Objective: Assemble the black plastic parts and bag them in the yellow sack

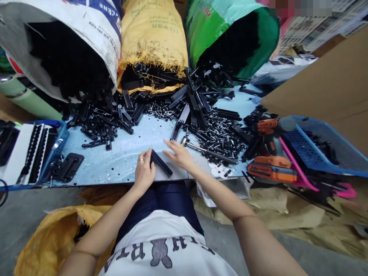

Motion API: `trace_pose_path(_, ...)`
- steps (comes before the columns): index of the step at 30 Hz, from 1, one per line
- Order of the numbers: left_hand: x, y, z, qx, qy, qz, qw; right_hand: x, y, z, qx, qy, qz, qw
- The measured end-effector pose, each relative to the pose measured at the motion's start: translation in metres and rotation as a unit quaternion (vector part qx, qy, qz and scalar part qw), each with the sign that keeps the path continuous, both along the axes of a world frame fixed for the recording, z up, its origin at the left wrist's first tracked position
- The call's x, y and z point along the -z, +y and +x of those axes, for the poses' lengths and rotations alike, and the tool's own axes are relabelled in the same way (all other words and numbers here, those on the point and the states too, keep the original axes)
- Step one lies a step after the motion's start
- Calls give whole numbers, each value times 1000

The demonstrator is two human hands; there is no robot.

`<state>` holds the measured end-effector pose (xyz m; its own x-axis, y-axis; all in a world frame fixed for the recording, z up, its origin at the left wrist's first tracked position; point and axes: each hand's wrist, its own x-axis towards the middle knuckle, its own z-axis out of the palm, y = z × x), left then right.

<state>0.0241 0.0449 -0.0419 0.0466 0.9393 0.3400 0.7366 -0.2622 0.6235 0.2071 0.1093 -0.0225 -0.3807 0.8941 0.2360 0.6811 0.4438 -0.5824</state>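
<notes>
My left hand (144, 171), with a ring on one finger, is closed round one end of a flat black plastic strip (161, 163) that lies on the pale blue table top (115, 161) near its front edge. My right hand (178, 153) rests just to the right of the strip, fingers stretched out flat and holding nothing. A hammer (207, 150) with a metal head lies just beyond my right hand. Heaps of black plastic parts (115, 115) and small pins (221, 134) cover the far half of the table.
Three open sacks stand at the back: white (71, 42), yellow (152, 38), green (232, 34). An orange cordless drill (270, 153) lies at right beside a blue basket (316, 149). Another blue basket (31, 153) with parts sits at left. A black plate (69, 166) lies near it.
</notes>
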Motion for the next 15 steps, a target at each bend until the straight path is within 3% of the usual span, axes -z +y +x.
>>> trace_pose_path(3,0,9,-2,209,164,18,964,-10,45,49,120,-22,59,991)
trace_pose_path(5,-2,17,-1,280,231,20,932,-15,76,78,210,-60,99,971)
trace_pose_path(10,-3,22,0,211,308,14,928,-18,143,125,372,-139,79,914)
trace_pose_path(15,11,17,-5,154,332,22,930,-29,207,136,380,-150,46,912)
